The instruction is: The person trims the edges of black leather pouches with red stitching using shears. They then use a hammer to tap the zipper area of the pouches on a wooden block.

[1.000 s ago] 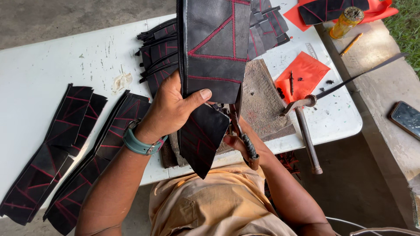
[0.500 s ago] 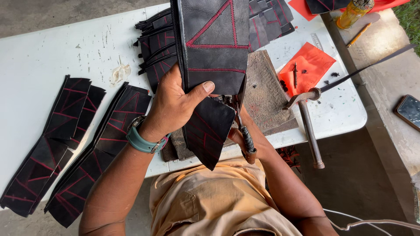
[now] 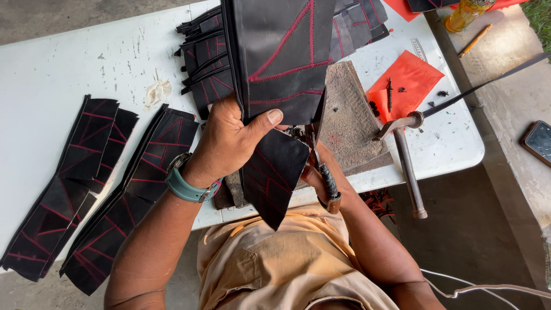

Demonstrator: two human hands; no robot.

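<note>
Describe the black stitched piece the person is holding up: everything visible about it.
The black piece is a long, flat strip of leather-like material with red stitched lines forming triangles. It is held up over the white table, its top leaving the frame, its lower end tapering toward the lap. The left hand grips its middle, thumb across the front. The right hand, mostly hidden behind it, holds a dark-handled tool at its edge.

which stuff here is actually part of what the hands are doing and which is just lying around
In use:
left hand gripping the black red-stitched strip
right hand holding scissors at the strip's edge

Lying about:
stitched black pieces on the white table
hammer
red paper
stone block
phone
pencil
</note>
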